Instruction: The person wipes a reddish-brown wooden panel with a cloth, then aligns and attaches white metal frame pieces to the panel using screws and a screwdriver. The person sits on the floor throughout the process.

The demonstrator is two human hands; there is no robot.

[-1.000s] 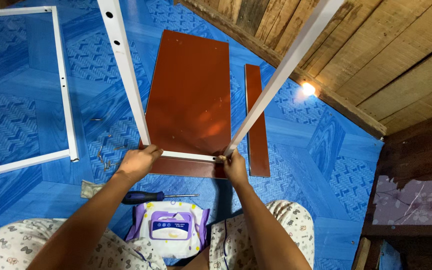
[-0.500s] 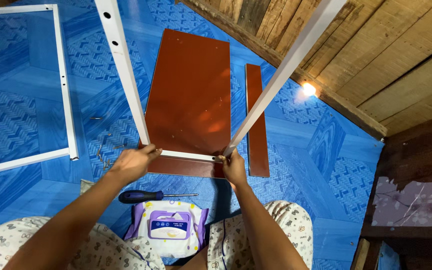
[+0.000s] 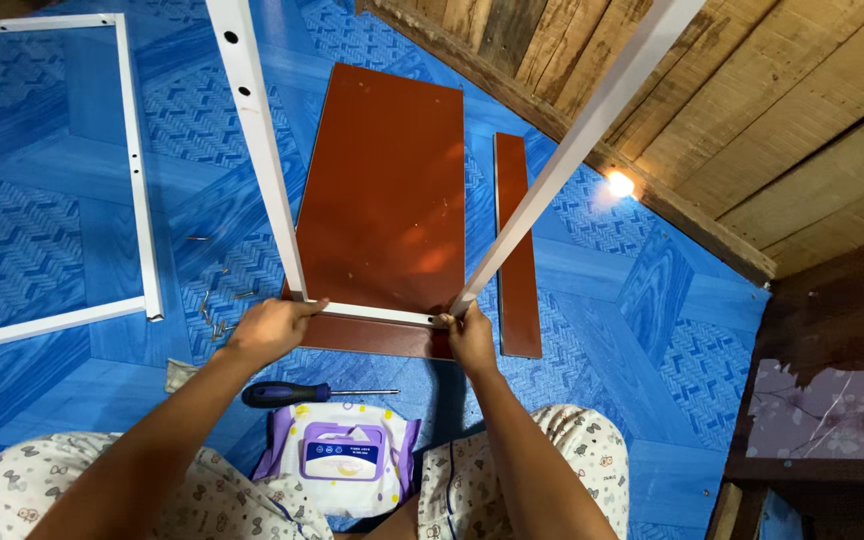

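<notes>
A blue patterned vinyl floor (image 3: 72, 230) meets a rough plank wall (image 3: 752, 120). Both hands hold a white metal frame (image 3: 372, 314) upright above a reddish-brown wooden board (image 3: 392, 190). The left hand (image 3: 270, 328) has its fingers clamped on the frame's bottom left corner; the right hand (image 3: 472, 338) grips the bottom right corner. A blue-handled screwdriver (image 3: 297, 393) lies near the knees, beside a white wet-wipes pack (image 3: 342, 455).

Bright, even light fills the blue floor (image 3: 72, 240), with a small glaring spot (image 3: 619, 184) by the wooden wall (image 3: 752, 120). Focus is sharp; the right-hand corner seems dim, and straight lines bend slightly near the edges.
</notes>
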